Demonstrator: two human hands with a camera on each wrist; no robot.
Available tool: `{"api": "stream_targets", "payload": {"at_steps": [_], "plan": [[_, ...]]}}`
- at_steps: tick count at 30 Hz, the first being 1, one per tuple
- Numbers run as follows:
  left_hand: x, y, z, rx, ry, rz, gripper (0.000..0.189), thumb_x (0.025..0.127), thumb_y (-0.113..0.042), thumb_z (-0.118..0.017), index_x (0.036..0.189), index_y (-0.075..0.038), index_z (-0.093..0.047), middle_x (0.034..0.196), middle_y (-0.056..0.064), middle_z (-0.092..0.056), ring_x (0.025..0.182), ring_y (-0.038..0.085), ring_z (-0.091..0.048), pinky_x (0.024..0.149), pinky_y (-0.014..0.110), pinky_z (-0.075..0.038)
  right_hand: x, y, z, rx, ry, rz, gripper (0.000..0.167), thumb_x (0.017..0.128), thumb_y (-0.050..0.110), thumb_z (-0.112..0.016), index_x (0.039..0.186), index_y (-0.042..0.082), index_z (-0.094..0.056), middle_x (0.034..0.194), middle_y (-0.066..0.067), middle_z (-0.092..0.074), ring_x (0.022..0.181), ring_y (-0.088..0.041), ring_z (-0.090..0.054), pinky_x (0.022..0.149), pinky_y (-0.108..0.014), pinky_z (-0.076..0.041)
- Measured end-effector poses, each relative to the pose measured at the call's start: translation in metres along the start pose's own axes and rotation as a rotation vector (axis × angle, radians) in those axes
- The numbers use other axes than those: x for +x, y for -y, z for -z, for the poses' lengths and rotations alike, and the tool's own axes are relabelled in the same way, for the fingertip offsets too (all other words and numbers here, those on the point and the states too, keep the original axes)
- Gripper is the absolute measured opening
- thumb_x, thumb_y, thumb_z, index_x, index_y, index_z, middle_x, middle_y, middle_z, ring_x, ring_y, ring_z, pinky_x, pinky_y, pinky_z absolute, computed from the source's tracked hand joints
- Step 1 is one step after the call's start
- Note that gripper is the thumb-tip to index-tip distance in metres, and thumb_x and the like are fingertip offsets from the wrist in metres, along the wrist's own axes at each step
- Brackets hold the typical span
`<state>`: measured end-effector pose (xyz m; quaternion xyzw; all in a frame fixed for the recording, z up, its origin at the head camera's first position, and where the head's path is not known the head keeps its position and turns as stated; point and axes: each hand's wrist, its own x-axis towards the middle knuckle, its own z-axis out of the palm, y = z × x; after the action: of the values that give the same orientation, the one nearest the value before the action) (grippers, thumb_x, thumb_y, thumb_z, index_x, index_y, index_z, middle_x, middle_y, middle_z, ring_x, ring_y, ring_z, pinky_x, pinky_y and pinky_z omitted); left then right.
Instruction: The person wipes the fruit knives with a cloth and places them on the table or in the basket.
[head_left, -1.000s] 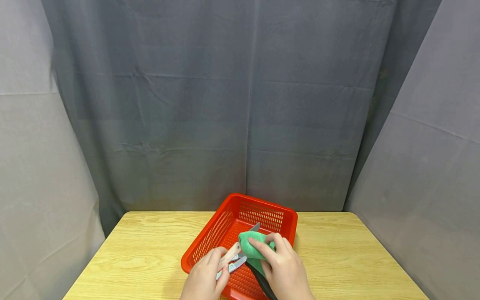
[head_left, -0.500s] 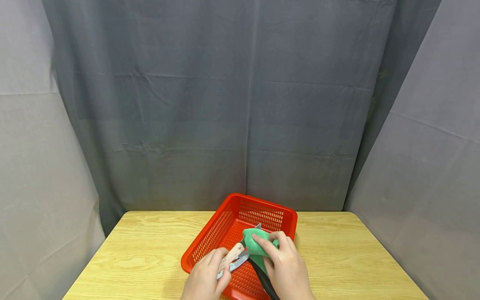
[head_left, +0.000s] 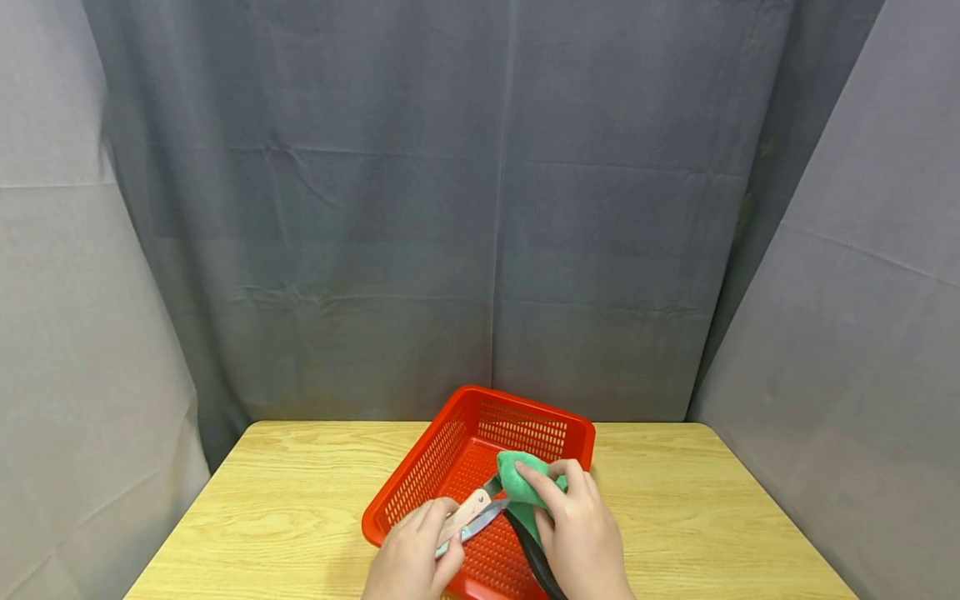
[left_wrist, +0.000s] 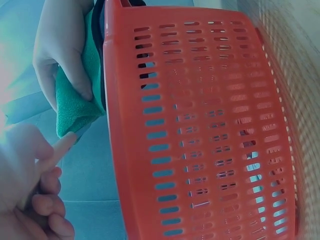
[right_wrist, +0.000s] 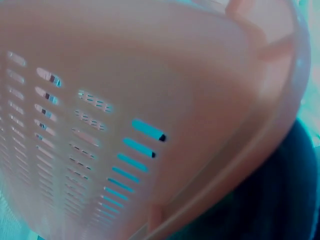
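Observation:
My left hand grips a knife by its pale wooden handle, with a slim silver-grey metal piece alongside it. From the handle the blade runs up and right into a folded green cloth, which hides its tip. My right hand pinches this cloth around the blade, thumb below and fingers on top. A black curved strip hangs beneath the cloth beside the right hand. In the left wrist view the cloth is folded over, close to the knife handle.
Below both hands a red perforated basket stands at an angle on the wooden table. Its slotted side wall fills much of the left wrist view. A grey curtain hangs behind the table, with paler cloth at either side.
My right hand has slid the green cloth up and right along the blade, covering the tip and baring more blade near the handle. My left hand has shifted slightly right with the knife.

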<state>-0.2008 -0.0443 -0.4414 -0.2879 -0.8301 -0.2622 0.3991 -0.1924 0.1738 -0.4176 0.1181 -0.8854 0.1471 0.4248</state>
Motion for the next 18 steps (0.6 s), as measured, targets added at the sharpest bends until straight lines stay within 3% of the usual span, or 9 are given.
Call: {"api": "stream_targets", "payload": {"at_steps": [5,14,18], "plan": [[0.0001,-0.0002,0.0000,0.000,0.004,-0.006,0.035,0.069,-0.009,-0.079,0.100,-0.012,-0.065,0.090,-0.007,-0.069,0.076,0.007,-0.061,0.071,0.022,-0.051,0.0009,-0.0026,0.0009,-0.006,-0.008,-0.019,0.064,0.065,-0.004,-0.090,0.118,0.028,-0.077,0.100,-0.001,-0.057,0.085,-0.018,-0.056,0.053,-0.027,-0.046],[-0.0005,0.0004,0.0011,-0.009,0.054,0.008,0.034,0.070,-0.010,-0.078,0.101,-0.013,-0.064,0.088,-0.008,-0.068,0.073,0.007,-0.060,0.068,0.024,-0.051,0.0029,-0.0024,0.0058,-0.019,0.037,-0.126,0.059,0.070,-0.004,-0.086,0.121,0.026,-0.076,0.102,-0.004,-0.058,0.085,-0.020,-0.057,0.053,-0.032,-0.047],[-0.0010,0.0011,0.0019,-0.012,0.093,0.043,0.031,0.073,-0.011,-0.076,0.101,-0.012,-0.064,0.087,-0.008,-0.067,0.072,0.007,-0.058,0.067,0.026,-0.051,0.0029,-0.0012,0.0051,-0.021,0.006,-0.102,0.062,0.068,-0.004,-0.086,0.121,0.026,-0.076,0.102,-0.004,-0.058,0.083,-0.020,-0.057,0.055,-0.032,-0.049]]}}
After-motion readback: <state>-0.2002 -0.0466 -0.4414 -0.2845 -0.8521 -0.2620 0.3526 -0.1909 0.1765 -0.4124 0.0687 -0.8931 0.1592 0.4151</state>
